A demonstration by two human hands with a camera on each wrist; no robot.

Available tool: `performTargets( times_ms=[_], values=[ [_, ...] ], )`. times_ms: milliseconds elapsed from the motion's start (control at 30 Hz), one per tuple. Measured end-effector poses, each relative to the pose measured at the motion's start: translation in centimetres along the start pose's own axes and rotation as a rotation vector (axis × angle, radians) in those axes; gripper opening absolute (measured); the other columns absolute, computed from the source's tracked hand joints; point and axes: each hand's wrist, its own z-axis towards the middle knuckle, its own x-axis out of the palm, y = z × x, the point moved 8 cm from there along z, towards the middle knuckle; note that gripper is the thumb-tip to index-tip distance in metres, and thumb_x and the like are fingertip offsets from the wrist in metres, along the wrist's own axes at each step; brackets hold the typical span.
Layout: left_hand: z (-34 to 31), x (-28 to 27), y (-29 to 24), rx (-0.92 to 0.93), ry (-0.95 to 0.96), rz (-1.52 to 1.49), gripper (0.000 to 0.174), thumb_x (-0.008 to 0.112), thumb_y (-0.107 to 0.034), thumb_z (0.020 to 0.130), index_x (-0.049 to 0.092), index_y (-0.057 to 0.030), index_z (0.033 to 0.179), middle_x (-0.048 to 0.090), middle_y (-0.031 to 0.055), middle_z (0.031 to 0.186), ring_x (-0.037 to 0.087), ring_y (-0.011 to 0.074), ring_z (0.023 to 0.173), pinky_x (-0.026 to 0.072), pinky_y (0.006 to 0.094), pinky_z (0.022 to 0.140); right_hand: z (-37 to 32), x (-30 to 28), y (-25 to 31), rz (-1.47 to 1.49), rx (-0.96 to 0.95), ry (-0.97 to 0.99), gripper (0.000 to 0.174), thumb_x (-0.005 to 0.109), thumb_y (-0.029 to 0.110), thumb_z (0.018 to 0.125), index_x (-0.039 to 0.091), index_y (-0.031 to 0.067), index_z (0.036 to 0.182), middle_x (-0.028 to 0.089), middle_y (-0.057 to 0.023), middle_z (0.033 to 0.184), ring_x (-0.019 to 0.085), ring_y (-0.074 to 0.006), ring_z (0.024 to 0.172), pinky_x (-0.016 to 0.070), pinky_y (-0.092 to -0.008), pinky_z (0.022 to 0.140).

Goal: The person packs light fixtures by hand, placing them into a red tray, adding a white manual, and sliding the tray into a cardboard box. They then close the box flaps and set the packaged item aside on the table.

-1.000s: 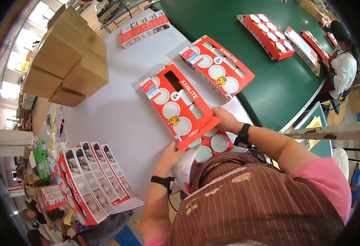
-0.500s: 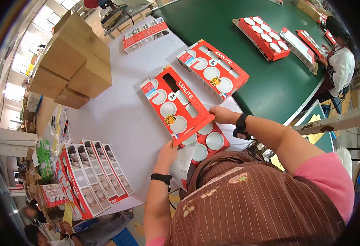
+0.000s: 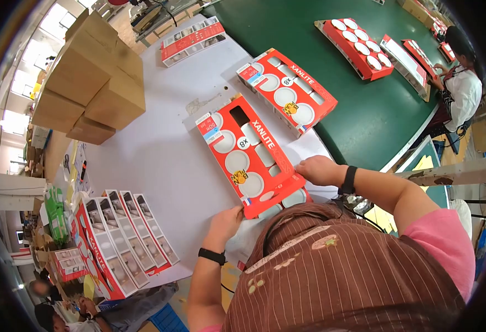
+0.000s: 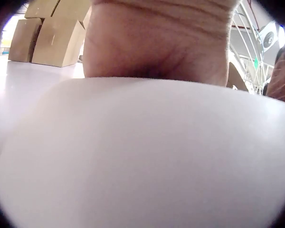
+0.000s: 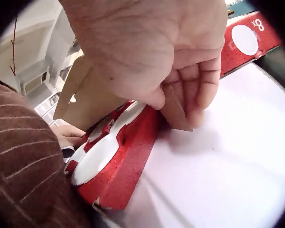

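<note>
A red box with white discs [image 3: 236, 161] lies at a slant on the white table, its near end by the apron. My left hand [image 3: 226, 223] holds its near left corner; in the left wrist view only the palm side and wrist [image 4: 154, 42] show, fingers hidden. At the near right corner is my right hand [image 3: 317, 170]. The right wrist view shows that hand [image 5: 142, 42] pinching a brown cardboard flap [image 5: 176, 114] between thumb and fingers. Partly under the box's near end, a second red piece with pale discs [image 3: 295, 198] shows.
Another red box [image 3: 287, 91] lies just beyond, on the right. Several boxes [image 3: 126, 243] stand in a row at the left, near brown cartons [image 3: 90, 77]. A flatter box [image 3: 193, 41] lies at the far edge. On the green table [image 3: 359, 116] are more red boxes; a person sits beyond.
Both hands and the held box have moved nearer to the body. The box's near end covers more of the discs beneath it.
</note>
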Motion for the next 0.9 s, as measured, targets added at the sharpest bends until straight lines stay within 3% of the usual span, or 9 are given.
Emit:
performTargets(
  times_ms=[67,200,267,467,567,633,733,833,900],
  values=[
    [-0.5,0.8,-0.4,0.017,0.124,0.052,0.023,0.049,-0.027,0.093,0.062,-0.0143,0.109,0.066,0.0191,0.084,0.063,0.0388,0.079,0.0502,0.0489,0.067,-0.9,0.3,0.3,0.017,-0.016,-0.005,0.012,0.053,0.012,0.084,0.06,0.0059,0.091,0.065,-0.0134,0.086,0.065,-0.0343,0.083,0.0511,-0.0451,0.071],
    [-1.0,1.6,-0.6,0.071,0.135,0.019,0.023,0.049,-0.025,0.093,0.062,-0.0131,0.107,0.065,0.0187,0.084,0.063,0.039,0.079,0.0501,0.0492,0.068,-2.4,0.8,1.1,0.033,-0.032,0.017,0.012,0.054,0.014,0.084,0.059,0.0063,0.092,0.065,-0.0122,0.086,0.065,-0.034,0.083,0.0511,-0.0451,0.07],
    [-1.6,2.3,-1.5,0.134,0.283,0.08,0.022,0.048,-0.024,0.094,0.062,-0.0122,0.105,0.065,0.0193,0.086,0.063,0.0391,0.08,0.05,0.0493,0.069,-3.5,1.7,1.5,0.032,-0.065,0.033,0.012,0.054,0.015,0.084,0.059,0.0069,0.092,0.065,-0.0118,0.086,0.065,-0.0338,0.083,0.0513,-0.0446,0.07],
    [-4.5,4.3,-2.4,0.136,0.341,-0.029,0.023,0.045,-0.025,0.095,0.061,-0.0115,0.104,0.064,0.0222,0.09,0.061,0.0418,0.082,0.0492,0.05,0.069,-7.2,4.5,2.7,0.135,-0.095,0.116,0.025,0.053,0.019,0.085,0.06,0.0107,0.107,0.065,-0.0126,0.096,0.063,-0.0337,0.092,0.0506,-0.045,0.078],
    [-5.5,5.8,-2.2,0.164,0.275,-0.071,0.022,0.045,-0.024,0.095,0.061,-0.0114,0.102,0.064,0.0222,0.088,0.06,0.0429,0.081,0.0483,0.0508,0.069,-8.2,5.4,3.0,0.149,-0.093,0.11,0.028,0.054,0.02,0.084,0.059,0.0116,0.111,0.064,-0.0121,0.099,0.063,-0.0333,0.093,0.0508,-0.0437,0.077],
    [-6.0,6.7,-1.9,0.177,0.231,-0.057,0.021,0.046,-0.024,0.095,0.061,-0.0113,0.102,0.063,0.022,0.087,0.06,0.0428,0.081,0.048,0.0508,0.069,-8.6,4.4,3.4,0.146,-0.118,-0.04,0.018,0.054,0.023,0.083,0.061,0.0094,0.092,0.065,-0.012,0.087,0.065,-0.0344,0.084,0.0507,-0.0452,0.07],
    [-6.3,6.3,-2.3,0.152,0.162,-0.099,0.02,0.048,-0.024,0.094,0.063,-0.0117,0.101,0.064,0.0203,0.087,0.06,0.0411,0.082,0.0478,0.05,0.07,-8.7,3.9,3.4,0.081,-0.065,-0.045,0.016,0.056,0.023,0.082,0.061,0.0099,0.09,0.065,-0.0104,0.083,0.065,-0.0329,0.079,0.051,-0.0449,0.067],
    [-6.9,4.6,-2.8,0.108,0.08,-0.114,0.021,0.053,-0.018,0.091,0.068,-0.0102,0.104,0.065,0.0188,0.089,0.061,0.0391,0.075,0.0497,0.0423,0.066,-9.6,0.6,4.4,0.076,-0.054,-0.126,0.013,0.057,0.022,0.082,0.06,0.0096,0.086,0.064,-0.0106,0.078,0.064,-0.0339,0.074,0.05,-0.0459,0.064],
    [-7.3,2.0,-3.3,0.157,-0.066,-0.194,0.021,0.052,-0.017,0.093,0.068,-0.0086,0.102,0.066,0.0152,0.08,0.062,0.0276,0.067,0.0483,0.0362,0.062,-9.7,-2.1,5.3,0.081,-0.028,-0.165,0.013,0.058,0.022,0.082,0.06,0.0088,0.083,0.063,-0.0121,0.076,0.063,-0.035,0.071,0.049,-0.0466,0.063]
  ],
)
